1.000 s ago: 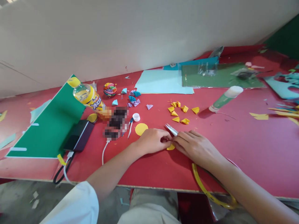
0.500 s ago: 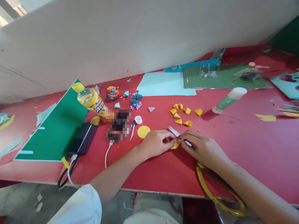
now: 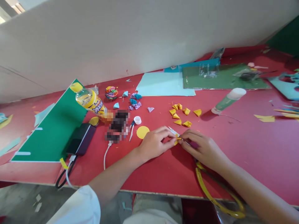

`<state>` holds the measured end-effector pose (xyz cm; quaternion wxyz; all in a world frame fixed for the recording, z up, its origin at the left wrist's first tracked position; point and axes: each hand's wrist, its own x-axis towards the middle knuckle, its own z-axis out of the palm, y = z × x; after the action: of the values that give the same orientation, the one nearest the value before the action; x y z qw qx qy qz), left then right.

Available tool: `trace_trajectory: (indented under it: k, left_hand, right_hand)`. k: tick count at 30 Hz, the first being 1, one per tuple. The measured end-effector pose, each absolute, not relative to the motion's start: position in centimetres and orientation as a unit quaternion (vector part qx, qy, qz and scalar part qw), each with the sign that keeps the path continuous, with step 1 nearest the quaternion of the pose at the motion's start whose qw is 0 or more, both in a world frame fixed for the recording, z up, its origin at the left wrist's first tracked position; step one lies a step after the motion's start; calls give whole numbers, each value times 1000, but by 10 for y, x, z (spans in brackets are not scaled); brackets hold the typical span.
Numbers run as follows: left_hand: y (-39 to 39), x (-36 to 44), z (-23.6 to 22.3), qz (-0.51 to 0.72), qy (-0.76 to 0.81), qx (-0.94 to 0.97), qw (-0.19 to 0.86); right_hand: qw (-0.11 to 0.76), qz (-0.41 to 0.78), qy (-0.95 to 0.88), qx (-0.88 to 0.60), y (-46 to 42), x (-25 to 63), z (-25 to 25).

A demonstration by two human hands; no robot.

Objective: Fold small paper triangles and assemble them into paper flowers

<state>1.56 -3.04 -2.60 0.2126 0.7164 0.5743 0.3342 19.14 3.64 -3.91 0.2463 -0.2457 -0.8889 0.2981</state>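
Observation:
My left hand (image 3: 156,142) and my right hand (image 3: 201,143) meet over the red table. Their fingertips pinch a small folded piece of yellow paper (image 3: 178,139) between them. Metal blades, likely scissors (image 3: 173,131), poke out just beyond the fingers; the rest lies hidden by my right hand. Several folded yellow paper pieces (image 3: 186,111) are scattered past the hands. A flat yellow paper circle (image 3: 143,132) lies left of my left hand. Beneath my right wrist, a yellow curved loop (image 3: 205,186) reaches past the table edge; its kind is unclear.
Left of the hands stand a drink bottle (image 3: 92,101), a black power bank (image 3: 81,139) and a blurred-out device (image 3: 118,124). Blue and purple folded papers (image 3: 135,101) lie farther back. A glue stick (image 3: 227,101) stands at right. Light blue sheets (image 3: 163,84) lie by the wall.
The fingers have shifted slightly around the yellow paper, which now shows as a narrow folded strip between the fingertips. The view has drifted a little; other things stay put.

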Motion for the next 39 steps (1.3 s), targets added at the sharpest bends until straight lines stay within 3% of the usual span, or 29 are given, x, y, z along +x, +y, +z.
trace_trajectory:
  k: [4, 13, 24, 30, 39]
  left_hand:
    - [-31, 15, -24, 313, 583, 717, 219]
    - [-29, 13, -30, 325, 551, 744, 192]
    - [-21, 12, -28, 416, 531, 706, 216]
    - [-18, 13, -29, 394, 511, 707, 290]
    - [-19, 15, -29, 395, 536, 699, 262]
  right_hand:
    - [275, 295, -885, -231, 39, 193, -43]
    - [294, 128, -922, -215, 36, 191, -47]
    - [324, 184, -896, -241, 38, 192, -40]
    - [311, 158, -908, -231, 40, 193, -39]
    - [286, 130, -922, -226, 39, 194, -39]
